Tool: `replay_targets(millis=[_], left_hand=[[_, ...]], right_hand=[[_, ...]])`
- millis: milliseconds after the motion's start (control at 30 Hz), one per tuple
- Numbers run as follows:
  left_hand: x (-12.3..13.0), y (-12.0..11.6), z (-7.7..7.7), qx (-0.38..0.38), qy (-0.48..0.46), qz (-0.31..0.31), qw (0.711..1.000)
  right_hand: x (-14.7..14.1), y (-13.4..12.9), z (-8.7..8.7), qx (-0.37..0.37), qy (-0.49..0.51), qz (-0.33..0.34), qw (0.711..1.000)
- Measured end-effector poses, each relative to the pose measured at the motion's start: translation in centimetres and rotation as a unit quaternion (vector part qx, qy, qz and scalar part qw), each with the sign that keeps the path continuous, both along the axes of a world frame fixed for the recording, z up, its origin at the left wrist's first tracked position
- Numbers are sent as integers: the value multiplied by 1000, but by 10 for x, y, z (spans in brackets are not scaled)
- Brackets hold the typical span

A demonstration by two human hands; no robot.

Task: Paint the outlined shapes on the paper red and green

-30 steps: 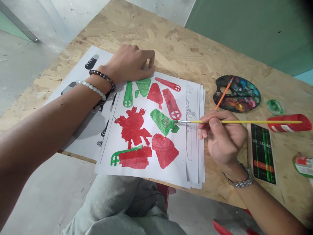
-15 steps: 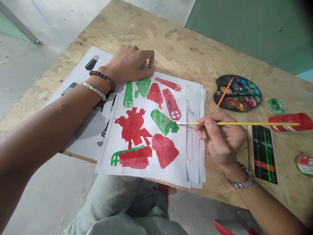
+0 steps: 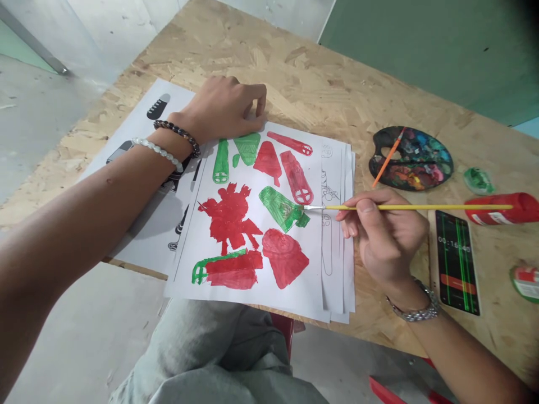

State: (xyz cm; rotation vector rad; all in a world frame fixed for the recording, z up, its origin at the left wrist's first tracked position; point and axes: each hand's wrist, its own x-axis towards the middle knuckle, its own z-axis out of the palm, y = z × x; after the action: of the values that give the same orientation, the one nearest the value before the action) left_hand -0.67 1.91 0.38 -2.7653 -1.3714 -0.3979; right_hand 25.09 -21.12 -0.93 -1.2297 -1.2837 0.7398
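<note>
My right hand (image 3: 389,238) pinches a thin yellow paintbrush (image 3: 425,207) between thumb and fingers. The brush lies nearly level, its white-silver head touching a green-painted shape (image 3: 278,207) on the top paper sheet (image 3: 248,224). Other shapes on this sheet are painted red or green, including a large red figure (image 3: 231,216). My left hand (image 3: 229,106) rests at the sheet's upper edge, its fingers curled in and no object visible in them. The far fingers are hidden behind the hand.
Right of the papers lie a paint palette (image 3: 412,160) with an orange brush (image 3: 388,157) across it, a green-smeared lid (image 3: 479,180), a red paint bottle (image 3: 503,209) on its side and a phone (image 3: 457,269) showing a timer. Printed sheets (image 3: 147,224) lie under my left forearm.
The brush's head has shifted up very slightly over the green shape, and its handle lies a little more level. My left hand stays in place.
</note>
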Motion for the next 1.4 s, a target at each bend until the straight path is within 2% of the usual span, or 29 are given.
replay_targets(millis=[300, 700, 867, 1133, 1400], left_hand=[[1, 0, 1, -3, 1, 4, 1000], [-4, 4, -4, -12, -45, -16, 999], [-3, 3, -3, 2, -16, -11, 1000], [-2, 1, 0, -12, -13, -12, 1000], [-2, 2, -2, 4, -1, -11, 1000]], right_hand=[[4, -1, -1, -34, -4, -6, 999], [3, 0, -1, 1, 13, -19, 1000], [3, 0, 1, 3, 25, -35, 999], [4, -1, -1, -15, 6, 0, 1000], [3, 1, 2, 2, 67, 2, 998]])
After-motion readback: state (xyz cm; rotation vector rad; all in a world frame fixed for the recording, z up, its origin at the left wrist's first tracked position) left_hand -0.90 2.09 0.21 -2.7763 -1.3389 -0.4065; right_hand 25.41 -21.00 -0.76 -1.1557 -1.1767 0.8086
